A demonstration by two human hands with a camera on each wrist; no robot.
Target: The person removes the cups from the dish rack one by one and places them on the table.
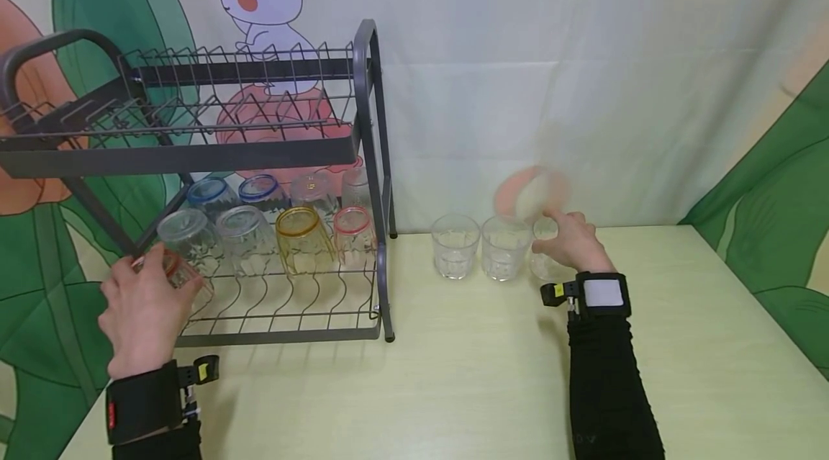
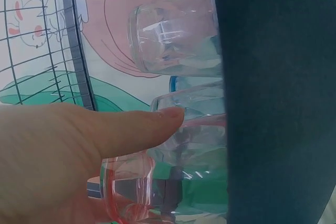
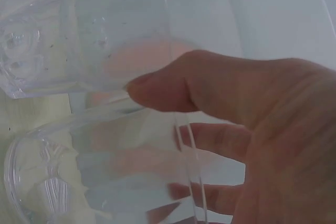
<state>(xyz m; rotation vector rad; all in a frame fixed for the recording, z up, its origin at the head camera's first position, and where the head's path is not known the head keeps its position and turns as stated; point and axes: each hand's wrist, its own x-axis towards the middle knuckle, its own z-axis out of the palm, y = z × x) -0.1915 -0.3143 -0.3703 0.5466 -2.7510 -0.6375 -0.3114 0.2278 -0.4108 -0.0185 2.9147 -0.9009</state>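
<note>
My left hand (image 1: 145, 305) grips a red-tinted glass (image 1: 179, 271) at the front left end of the rack's lower tier. In the left wrist view its red-ringed end (image 2: 107, 184) shows below my thumb, beside clear glasses (image 2: 173, 35). My right hand (image 1: 573, 240) holds a clear glass (image 1: 542, 269) at the right end of a short row on the table. The right wrist view has my thumb at this glass's rim (image 3: 194, 166) with fingers behind its wall. Two more clear glasses (image 1: 505, 247) (image 1: 455, 245) stand to its left, mouths up.
A dark two-tier dish rack (image 1: 382, 280) stands at the left. Its lower tier bears several glasses, including a yellow one (image 1: 304, 240), a pink-ringed one (image 1: 355, 237) and blue-ringed ones (image 1: 259, 188). A printed curtain (image 1: 615, 86) hangs behind the pale table (image 1: 453, 388).
</note>
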